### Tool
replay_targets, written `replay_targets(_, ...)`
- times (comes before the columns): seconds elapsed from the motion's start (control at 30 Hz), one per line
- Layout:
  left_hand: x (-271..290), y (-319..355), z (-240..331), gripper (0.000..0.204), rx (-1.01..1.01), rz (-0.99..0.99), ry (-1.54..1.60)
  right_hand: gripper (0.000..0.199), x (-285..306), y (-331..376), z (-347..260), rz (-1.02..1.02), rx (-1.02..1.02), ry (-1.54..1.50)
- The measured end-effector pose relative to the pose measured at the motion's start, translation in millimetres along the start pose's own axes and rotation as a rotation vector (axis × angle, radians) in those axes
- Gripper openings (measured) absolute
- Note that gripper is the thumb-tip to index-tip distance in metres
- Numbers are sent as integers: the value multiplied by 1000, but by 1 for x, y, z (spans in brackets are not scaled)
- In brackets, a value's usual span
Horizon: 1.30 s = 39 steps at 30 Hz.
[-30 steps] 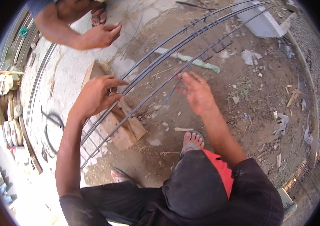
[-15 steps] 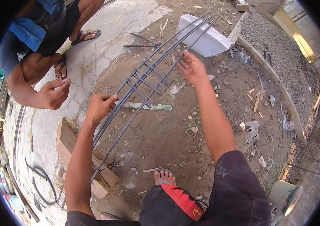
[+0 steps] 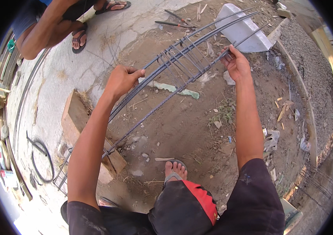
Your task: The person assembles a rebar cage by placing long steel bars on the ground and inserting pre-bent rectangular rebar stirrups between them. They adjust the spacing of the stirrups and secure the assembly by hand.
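A long cage of steel reinforcing bars (image 3: 174, 58) slants across the middle, from the lower left to the far right. Thin square stirrups (image 3: 188, 64) sit bunched around its bars. My left hand (image 3: 125, 81) has its thumb and fingers closed on the upper bars, left of the stirrups. Beyond the stirrups, my right hand (image 3: 237, 65) pinches the lower single bar near the cage's far end. The near end of the cage rests by a wooden block (image 3: 72, 113) and is partly hidden behind my left forearm.
Pincers with dark handles (image 3: 174, 24) lie on the dirt beyond the cage. A white block (image 3: 248, 37) sits under its far end. A co-worker's bent arm and leg (image 3: 45, 33) are at the upper left. Coiled black wire (image 3: 50, 164) lies left; a low concrete edge (image 3: 301, 86) curves right.
My view has shifted, so the surroundings sit differently in it. The co-worker's hand has gone out of sight. Both my hands still hold the cage.
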<state>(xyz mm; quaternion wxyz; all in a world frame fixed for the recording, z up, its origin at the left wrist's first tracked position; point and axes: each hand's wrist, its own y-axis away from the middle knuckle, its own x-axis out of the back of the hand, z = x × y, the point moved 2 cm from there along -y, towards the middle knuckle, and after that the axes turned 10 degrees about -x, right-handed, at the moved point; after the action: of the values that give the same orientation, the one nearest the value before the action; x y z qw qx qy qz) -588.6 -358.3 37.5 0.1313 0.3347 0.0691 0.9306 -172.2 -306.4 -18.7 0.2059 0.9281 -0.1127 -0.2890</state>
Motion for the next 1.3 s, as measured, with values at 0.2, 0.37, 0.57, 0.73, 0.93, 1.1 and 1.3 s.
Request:
replay_targets(0.2,-2,8,7,50,-212,209,-294,20,3,1,0,139,11,-1)
replay_targets(0.37,-37,28,70,50,9,88,-33,21,22,74,6,294,280,-3)
replay_targets(0.57,-82,-2,53,36,125,129,353,17,-66,231,178,39,-258,-23)
replay_targets(0.73,-66,-22,39,32,118,33,208,18,-114,278,238,-128,-440,51)
replay_targets(0.93,-23,33,30,36,67,-100,-7,19,-153,274,244,-199,-326,90)
replay_targets(1.1,1,87,54,23,-846,57,-614,19,-169,274,262,-174,-281,102)
replay_targets(1.3,-22,84,51,19,-1017,-223,-854,18,-180,282,269,-126,-201,121)
